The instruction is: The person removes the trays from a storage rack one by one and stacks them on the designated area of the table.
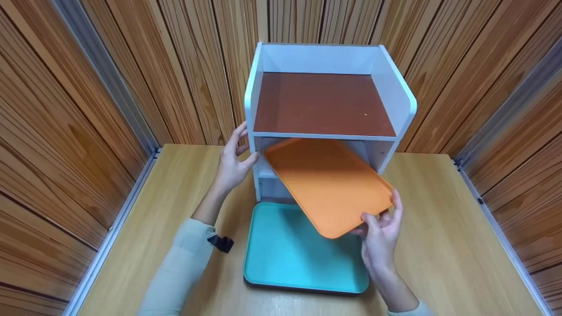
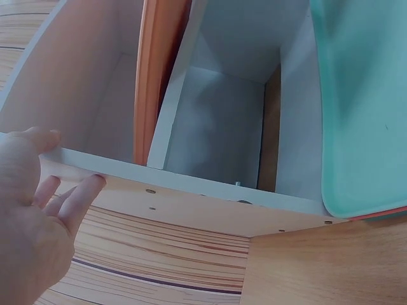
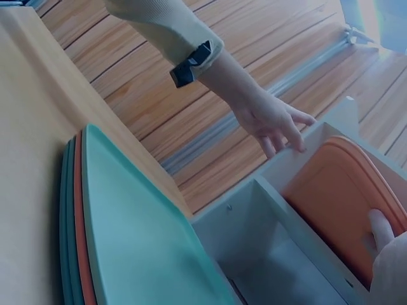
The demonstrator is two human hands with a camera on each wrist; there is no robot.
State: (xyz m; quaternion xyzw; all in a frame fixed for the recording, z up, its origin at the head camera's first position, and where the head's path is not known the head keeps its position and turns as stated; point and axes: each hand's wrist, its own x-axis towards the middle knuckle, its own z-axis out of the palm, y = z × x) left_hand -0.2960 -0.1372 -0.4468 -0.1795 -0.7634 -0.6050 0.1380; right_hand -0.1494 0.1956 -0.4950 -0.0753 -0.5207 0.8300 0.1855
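My right hand (image 1: 381, 239) pinches the near right corner of an orange tray (image 1: 329, 184). The tray slants out of the middle compartment of a white shelf unit (image 1: 325, 59), its far end inside under the brown top board. In the right wrist view the orange tray (image 3: 340, 197) shows beside the shelf's divider. My left hand (image 1: 235, 162) grips the front edge of the unit's left side panel, thumb at the edge and fingers on the outer face, as the left wrist view (image 2: 38, 222) shows. Part of the right hand is hidden under the tray.
A turquoise tray (image 1: 303, 259) lies on the wooden table (image 1: 443, 245) before the unit, on top of a stack with a reddish-orange tray (image 3: 81, 210) and dark teal ones below. Wood-patterned walls (image 1: 197, 66) stand behind and on both sides, with metal rails (image 1: 118, 224).
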